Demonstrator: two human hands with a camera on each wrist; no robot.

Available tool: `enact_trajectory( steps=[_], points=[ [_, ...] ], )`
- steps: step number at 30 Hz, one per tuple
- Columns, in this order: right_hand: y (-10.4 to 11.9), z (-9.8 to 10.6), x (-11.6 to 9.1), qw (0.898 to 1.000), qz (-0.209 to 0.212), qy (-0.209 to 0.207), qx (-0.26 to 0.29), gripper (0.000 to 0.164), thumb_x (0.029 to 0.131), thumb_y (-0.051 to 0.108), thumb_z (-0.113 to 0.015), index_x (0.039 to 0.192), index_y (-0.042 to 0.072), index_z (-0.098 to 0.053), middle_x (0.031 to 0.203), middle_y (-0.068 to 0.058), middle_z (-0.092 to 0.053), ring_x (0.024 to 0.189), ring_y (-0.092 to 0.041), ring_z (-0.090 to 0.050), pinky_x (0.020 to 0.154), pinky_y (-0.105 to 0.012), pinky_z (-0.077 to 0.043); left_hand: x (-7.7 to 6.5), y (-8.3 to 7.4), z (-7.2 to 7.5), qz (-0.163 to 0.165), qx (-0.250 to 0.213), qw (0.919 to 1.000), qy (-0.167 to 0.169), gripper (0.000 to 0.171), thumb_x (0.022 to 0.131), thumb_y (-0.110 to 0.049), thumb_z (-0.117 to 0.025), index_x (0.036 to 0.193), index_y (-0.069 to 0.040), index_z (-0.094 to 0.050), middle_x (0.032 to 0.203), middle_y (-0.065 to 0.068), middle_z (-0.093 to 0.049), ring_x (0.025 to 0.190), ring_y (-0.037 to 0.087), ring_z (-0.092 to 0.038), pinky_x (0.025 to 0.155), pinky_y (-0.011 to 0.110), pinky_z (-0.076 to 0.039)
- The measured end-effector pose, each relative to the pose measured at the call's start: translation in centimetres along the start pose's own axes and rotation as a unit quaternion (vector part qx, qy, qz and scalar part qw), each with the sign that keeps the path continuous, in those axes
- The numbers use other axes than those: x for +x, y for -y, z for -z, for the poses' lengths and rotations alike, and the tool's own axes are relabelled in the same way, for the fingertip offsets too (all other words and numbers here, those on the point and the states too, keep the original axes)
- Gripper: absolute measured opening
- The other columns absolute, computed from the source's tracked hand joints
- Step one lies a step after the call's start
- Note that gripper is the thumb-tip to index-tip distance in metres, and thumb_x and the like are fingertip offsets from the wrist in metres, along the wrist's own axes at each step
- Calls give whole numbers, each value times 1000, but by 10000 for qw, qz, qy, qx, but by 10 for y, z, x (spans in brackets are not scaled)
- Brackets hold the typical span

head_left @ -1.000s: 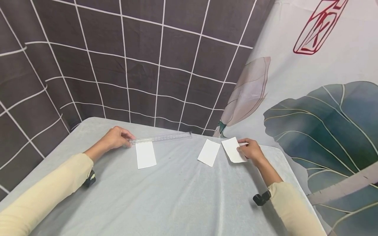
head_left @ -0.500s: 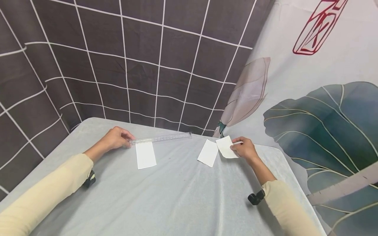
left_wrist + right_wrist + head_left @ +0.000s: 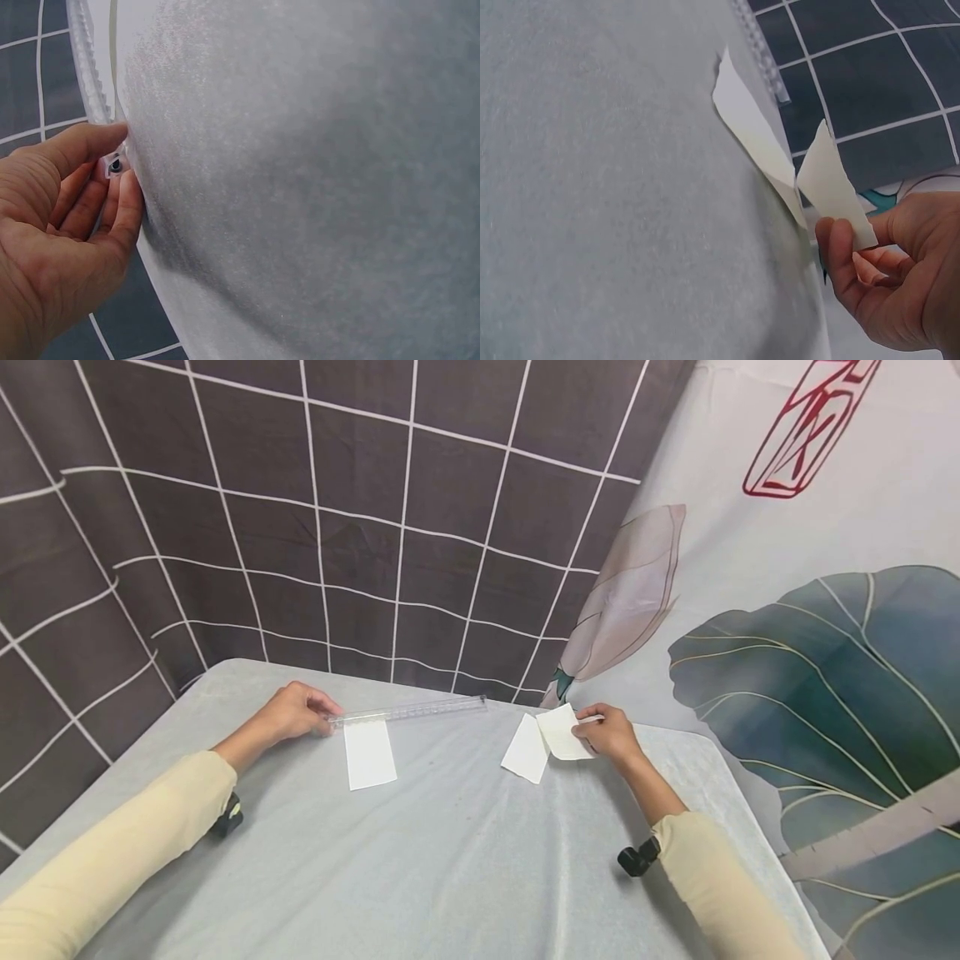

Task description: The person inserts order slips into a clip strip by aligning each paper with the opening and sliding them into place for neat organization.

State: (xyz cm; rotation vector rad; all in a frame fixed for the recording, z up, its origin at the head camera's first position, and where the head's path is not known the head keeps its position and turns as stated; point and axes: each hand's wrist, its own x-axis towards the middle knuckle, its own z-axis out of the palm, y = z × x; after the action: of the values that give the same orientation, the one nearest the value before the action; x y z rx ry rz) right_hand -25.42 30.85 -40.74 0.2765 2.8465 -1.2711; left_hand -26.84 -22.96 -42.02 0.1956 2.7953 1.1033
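With thumb and fingers, my left hand (image 3: 296,710) pinches the left end of a long clear plastic strip (image 3: 420,708) with a ridged row along it. A small dark spot (image 3: 115,165) shows at that end in the left wrist view. The strip overlaps the top edge of a white paper slip (image 3: 370,756) in the head view. My right hand (image 3: 607,732) pinches another paper slip (image 3: 562,732) by its right side, held up in the right wrist view. A third white slip (image 3: 525,749) lies on the table, partly covered by the held one.
A pale grey cloth covers the table (image 3: 450,860). Just beyond its far edge hangs a dark curtain (image 3: 360,560) with white grid lines. At the right hangs a pale cloth with a printed leaf (image 3: 825,668).
My right hand has moved left with its paper slip, which has turned and now overlaps the slip lying on the table. The left hand and the clear strip have stayed put.
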Motion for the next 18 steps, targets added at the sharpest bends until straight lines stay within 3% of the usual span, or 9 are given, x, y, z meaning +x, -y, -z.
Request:
enact_trajectory(
  steps=[12, 18],
  points=[
    [6, -10, 0, 9998, 141, 51, 119, 37, 96, 9, -73, 129, -6, -72, 90, -7, -73, 76, -12, -60, 67, -26, -49, -2, -3, 0, -40, -10, 10000, 14, 38, 79, 0, -89, 116, 1, -86, 110, 19, -85, 96, 21, -69, 85, 31, -50],
    [9, -13, 0, 9996, 170, 88, 230, 38, 98, 9, -72, 132, -6, -70, 87, -4, -72, 71, -11, -58, 65, -27, -48, -2, -3, 0, -42, 29, 10000, 15, 37, 79, -1, -90, 116, 1, -86, 114, 21, -85, 102, 27, -72, 87, 33, -51]
  ],
)
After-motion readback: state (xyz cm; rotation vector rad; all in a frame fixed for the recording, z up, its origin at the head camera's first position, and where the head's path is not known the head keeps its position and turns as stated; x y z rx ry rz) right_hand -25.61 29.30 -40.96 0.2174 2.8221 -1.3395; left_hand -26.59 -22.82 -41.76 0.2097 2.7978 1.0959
